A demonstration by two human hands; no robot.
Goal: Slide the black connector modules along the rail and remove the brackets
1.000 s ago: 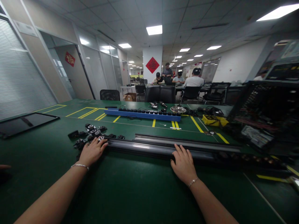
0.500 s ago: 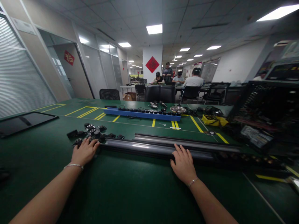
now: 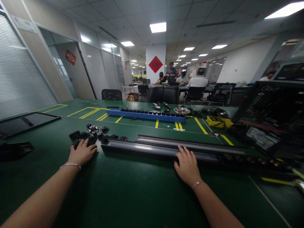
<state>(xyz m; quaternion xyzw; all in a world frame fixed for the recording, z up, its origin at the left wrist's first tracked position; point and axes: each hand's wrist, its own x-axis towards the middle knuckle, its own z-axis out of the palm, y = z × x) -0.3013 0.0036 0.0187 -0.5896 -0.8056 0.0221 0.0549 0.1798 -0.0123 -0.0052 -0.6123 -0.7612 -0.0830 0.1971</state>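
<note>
My left hand [image 3: 82, 152] is open, its fingertips at the near edge of a heap of small black parts [image 3: 101, 134] whose kind I cannot make out. Whether the fingers touch a part is hidden. My right hand [image 3: 187, 166] lies open, fingers spread, on a long dark channel-shaped rail [image 3: 147, 150] with a shiny inner face. Several small parts [image 3: 251, 161] sit along the rail's right section. Behind it lies a second, similar rail [image 3: 166, 142], close alongside.
A blue rail [image 3: 142, 116] with a row of black parts lies farther back, beside a metal bowl [image 3: 181, 110]. An open computer case [image 3: 275, 117] and a yellow box [image 3: 218, 122] stand right. A dark flat panel [image 3: 28, 123] and a blurred black object [image 3: 16, 150] are left.
My left hand has moved left and slightly nearer, off the rail's left end to the black parts. A blurred black object has come in at the left edge. My right hand stays put.
</note>
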